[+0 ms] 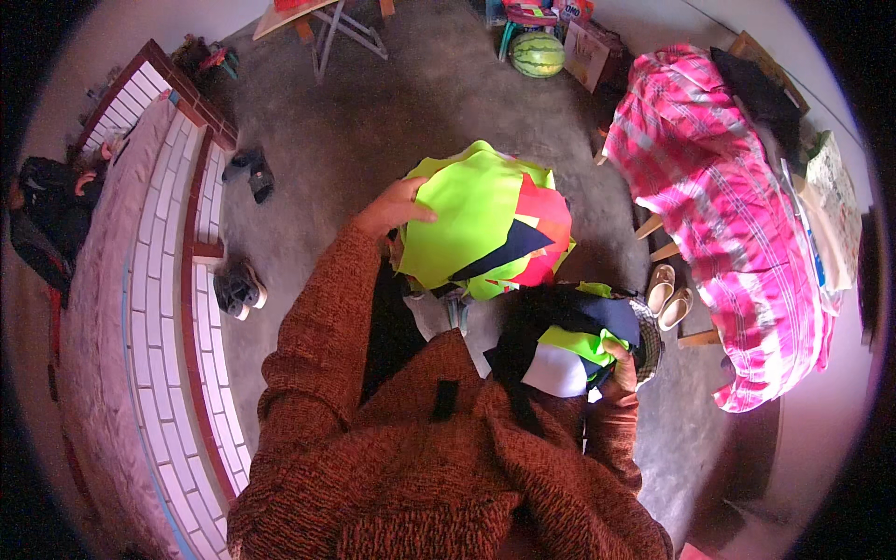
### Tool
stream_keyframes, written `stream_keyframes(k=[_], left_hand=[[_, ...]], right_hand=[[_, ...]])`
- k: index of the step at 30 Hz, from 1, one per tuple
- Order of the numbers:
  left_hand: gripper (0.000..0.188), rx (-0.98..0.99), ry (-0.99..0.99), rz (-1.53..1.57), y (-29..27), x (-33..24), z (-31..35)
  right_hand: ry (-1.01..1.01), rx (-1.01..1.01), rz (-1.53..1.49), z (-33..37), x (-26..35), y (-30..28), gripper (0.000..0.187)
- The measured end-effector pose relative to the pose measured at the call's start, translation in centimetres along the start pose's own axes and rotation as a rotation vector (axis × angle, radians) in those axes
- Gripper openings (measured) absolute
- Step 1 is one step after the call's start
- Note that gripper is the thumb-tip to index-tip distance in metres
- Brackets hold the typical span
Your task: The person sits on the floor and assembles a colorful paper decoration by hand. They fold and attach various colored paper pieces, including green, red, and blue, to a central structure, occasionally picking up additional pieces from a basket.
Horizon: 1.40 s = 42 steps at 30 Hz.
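A pile of cloth pieces (467, 215), mostly neon yellow with red and dark navy ones, stands in front of me. My left hand (397, 205) rests against its upper left edge, thumb and fingers apart. What supports the pile is mostly hidden. Over my right thigh lies a smaller bunch of fabric scraps (560, 371) in white, neon yellow and dark navy. My right hand (618, 366) is closed on the right side of this bunch, thumb on top. A checkered cloth edge (646, 341) shows just beyond that hand.
To the right, a pink plaid cloth (719, 215) covers a wooden-legged piece of furniture, with beige shoes (670, 299) beside it. Dark shoes (240, 289) sit by the white-brick platform (159, 373) at left. A watermelon (538, 55) and a folding table (322, 23) are farther off.
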<state>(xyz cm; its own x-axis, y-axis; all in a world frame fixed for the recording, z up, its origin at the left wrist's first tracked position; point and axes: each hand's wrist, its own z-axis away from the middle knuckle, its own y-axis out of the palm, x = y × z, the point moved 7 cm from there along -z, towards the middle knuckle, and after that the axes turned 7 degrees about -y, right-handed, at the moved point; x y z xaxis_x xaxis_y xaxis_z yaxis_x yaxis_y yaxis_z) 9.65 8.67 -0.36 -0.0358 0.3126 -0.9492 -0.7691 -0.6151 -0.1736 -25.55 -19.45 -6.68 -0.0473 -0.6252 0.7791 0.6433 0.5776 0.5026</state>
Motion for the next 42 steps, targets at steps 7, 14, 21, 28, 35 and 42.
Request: stream_keyframes(k=[7, 14, 21, 28, 35, 42], left_hand=[[0.053, -0.177, 0.149, -0.179, -2.4, 3.4, -0.5], [0.055, -0.701, 0.270, -0.889, 1.4, -4.9, 2.2], [0.056, -0.623, 0.514, -1.041, 8.1, -5.5, -0.4], [0.057, -0.670, 0.421, -1.097, 9.1, -4.6, -0.8], [0.057, -0.690, 0.429, -1.081, 9.1, -5.1, -0.4], [0.054, -0.449, 0.574, -0.567, 16.7, -10.0, 1.3]], right_hand=[[-0.012, 0.085, 0.110, -0.4, -0.4, -0.7, 0.028], [-0.020, -0.039, -0.001, -1.1, -1.6, -3.3, 0.030], [-0.019, -0.100, 0.078, -1.3, -1.9, -5.1, 0.033], [-0.051, -0.090, 0.041, 0.1, 0.1, -1.7, 0.028], [-0.045, -0.050, 0.012, -0.9, -1.1, -3.0, 0.036], [0.073, -0.063, 0.184, -1.0, -1.1, -4.2, 0.037]])
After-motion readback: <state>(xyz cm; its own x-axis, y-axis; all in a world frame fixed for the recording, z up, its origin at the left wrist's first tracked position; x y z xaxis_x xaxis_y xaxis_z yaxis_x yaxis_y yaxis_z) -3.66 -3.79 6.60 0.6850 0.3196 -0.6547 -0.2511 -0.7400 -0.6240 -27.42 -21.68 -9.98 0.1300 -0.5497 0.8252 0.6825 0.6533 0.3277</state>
